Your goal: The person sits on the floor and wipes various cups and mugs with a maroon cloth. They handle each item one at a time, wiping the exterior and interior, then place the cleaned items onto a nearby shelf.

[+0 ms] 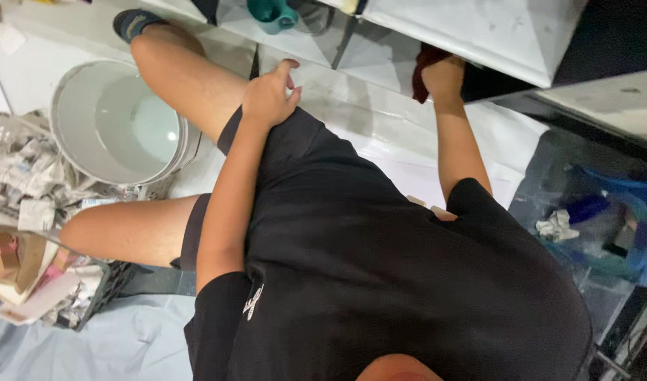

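We see the right hand [443,76] pushed in under the lower edge of a white panel [471,35]. It is bunched around a dark red cloth [423,70], and the fingertips are hidden behind the cloth and the panel edge. The cloth sits against that underside, at the shadowed gap. The left hand [270,95] holds nothing. Its fingers are loosely curled and it rests on the raised left knee, which props the squat.

We judge this as mid-wipe along the panel's bottom edge, with the cloth already in contact. Carrying the stroke on would call for keeping pressure up into the edge and sliding sideways, with the left hand braced where it is. If the cloth needs wetting, the bucket is on the far side of the body from the cloth hand, so reaching it means crossing over.

Counts:
- One cloth.
- One grey bucket [118,123] with water in it. It stands on the white floor [408,134] beside the left leg.
- One teal mug [270,14] at the top edge, on the floor by the panel.
- One dark shoe [136,22] in view; the other foot is hidden.
- One heap of crumpled newspaper [23,166] touching the bucket's left side; we can't count the sheets.
- One black crate [101,293] at the lower left, under more paper.
- One small paper wad [556,226] on the glass top at the right edge, well apart from both hands.
- Two hands, both the same person's.
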